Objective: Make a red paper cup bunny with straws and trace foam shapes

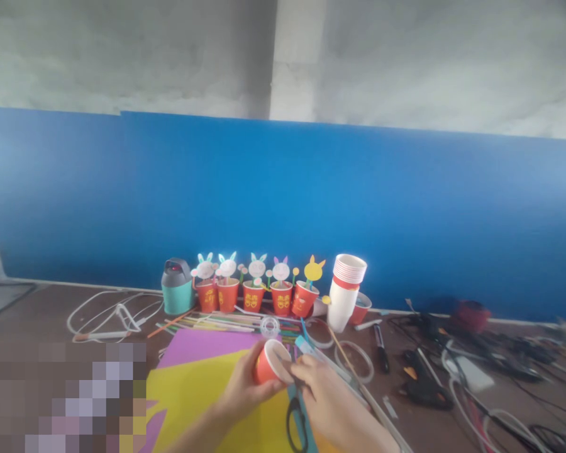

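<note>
My left hand [245,380] is wrapped round a red paper cup [264,368], tilted with its white end towards my right hand. At that white end, my right hand [318,384] has its fingers closed together; anything pinched in them is hidden. Beneath both hands lies a sheet of yellow paper [193,390], partly over a purple sheet [207,346]. Black-handled scissors [290,428] lie just below my right hand. A clear tape roll [270,326] sits beyond the cup.
Several red cups [253,297] with paper animal heads line the back, beside a teal-and-grey device [178,289]. White stacked cups [346,292] stand to their right. A black marker [382,349], a glue gun [422,380] and tangled cables [500,352] lie on the right.
</note>
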Motion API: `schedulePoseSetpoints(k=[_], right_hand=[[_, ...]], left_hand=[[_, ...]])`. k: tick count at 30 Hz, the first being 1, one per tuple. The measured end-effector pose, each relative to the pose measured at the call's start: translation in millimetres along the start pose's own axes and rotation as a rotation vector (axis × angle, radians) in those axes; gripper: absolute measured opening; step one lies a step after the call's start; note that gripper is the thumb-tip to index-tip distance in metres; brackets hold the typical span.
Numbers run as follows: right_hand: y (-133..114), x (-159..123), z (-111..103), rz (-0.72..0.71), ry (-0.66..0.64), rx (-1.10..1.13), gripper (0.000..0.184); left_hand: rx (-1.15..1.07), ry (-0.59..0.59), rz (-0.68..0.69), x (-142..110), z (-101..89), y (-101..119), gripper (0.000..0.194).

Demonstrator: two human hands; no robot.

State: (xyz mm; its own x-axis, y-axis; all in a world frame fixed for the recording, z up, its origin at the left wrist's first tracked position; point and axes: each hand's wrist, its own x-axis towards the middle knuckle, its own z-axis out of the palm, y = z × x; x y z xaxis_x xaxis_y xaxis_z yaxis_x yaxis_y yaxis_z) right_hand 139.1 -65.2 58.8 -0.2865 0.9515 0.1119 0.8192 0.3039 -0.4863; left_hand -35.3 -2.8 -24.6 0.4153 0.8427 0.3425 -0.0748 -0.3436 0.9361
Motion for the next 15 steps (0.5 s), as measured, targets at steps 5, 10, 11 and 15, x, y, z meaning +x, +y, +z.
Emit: schedulePoseSetpoints(k=[5,10,11,15], right_hand=[[2,0,4,0.014,0.018,0.027,0.045],[1,-1,7,0.052,0.025,0.022,0.041],[2,-1,9,0.056,0.021,0.014,0.040],[12,0,19,0.043,0.035,-0.046,0.038]], left_hand=[[0.025,-0.007,0.018,-1,0.2,-3,0.050],[0.123,-0.007,0.050,-2,0.6,-6,0.050],[0.145,-0.013,0.055,-3,0.4,-6,0.053],[0.252,-0.047,0.079,-4,-1.6,-5,0.065]])
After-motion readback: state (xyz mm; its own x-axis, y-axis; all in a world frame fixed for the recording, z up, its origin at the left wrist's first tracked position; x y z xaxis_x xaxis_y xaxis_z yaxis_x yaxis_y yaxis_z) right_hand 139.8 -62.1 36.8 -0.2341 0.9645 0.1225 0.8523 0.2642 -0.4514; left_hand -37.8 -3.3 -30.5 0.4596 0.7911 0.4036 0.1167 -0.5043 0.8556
